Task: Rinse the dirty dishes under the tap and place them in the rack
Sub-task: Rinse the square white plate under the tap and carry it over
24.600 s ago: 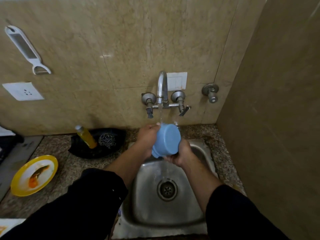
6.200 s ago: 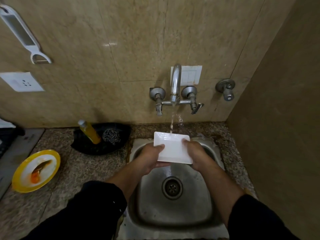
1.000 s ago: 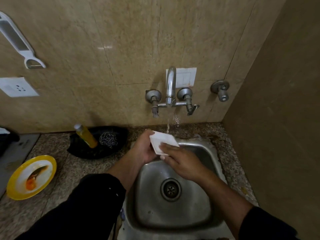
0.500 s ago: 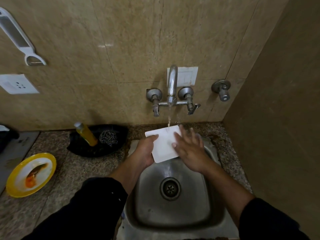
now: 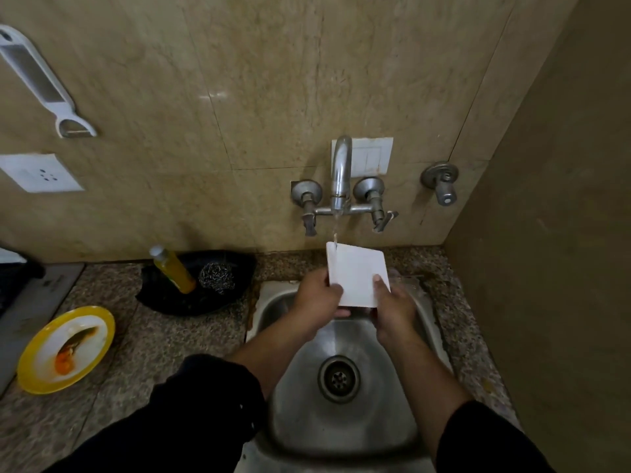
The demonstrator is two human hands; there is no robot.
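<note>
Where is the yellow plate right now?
In the head view, the yellow plate lies on the counter far left, near the black dish, left of the sink.

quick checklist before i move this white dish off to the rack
1. Grip: the left hand and the right hand both hold the white dish by its lower edge: ok.
2. Rinse cover: water from the tap lands only on the dish's top left corner: not ok.
3. Dish clean: the face in view looks free of residue; the other face is hidden: cannot tell.
4. Rack free and within reach: not in view: cannot tell.
5. Sink draining: no pooled water shows: ok.
6. Dishes left: the yellow plate on the counter carries orange residue, not yet rinsed: not ok.
</note>
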